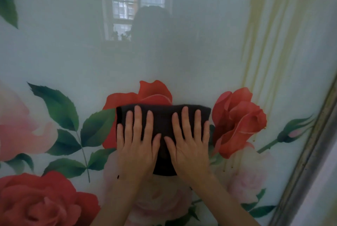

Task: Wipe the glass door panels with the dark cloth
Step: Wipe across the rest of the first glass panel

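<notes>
Glass (182, 58): I press the cloth (162, 116) flat under my left hand (136, 145) and right hand (189, 145), fingers straight and spread; I'd sweep with even pressure toward the yellow drips (259, 47) up right of the cloth.

- dark cloth (162, 116): good chunk hidden under left grip (136, 147) and right grip (189, 147)
- red rose (155, 91) above the grips: bottom covered by cloth
- forearms (118, 200) below the grips: cut off at bottom edge

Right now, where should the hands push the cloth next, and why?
Probably right and upward: the left hand and right hand press the dark cloth flat on the glass panel, and yellowish drip streaks run down the glass just right of it.
</notes>
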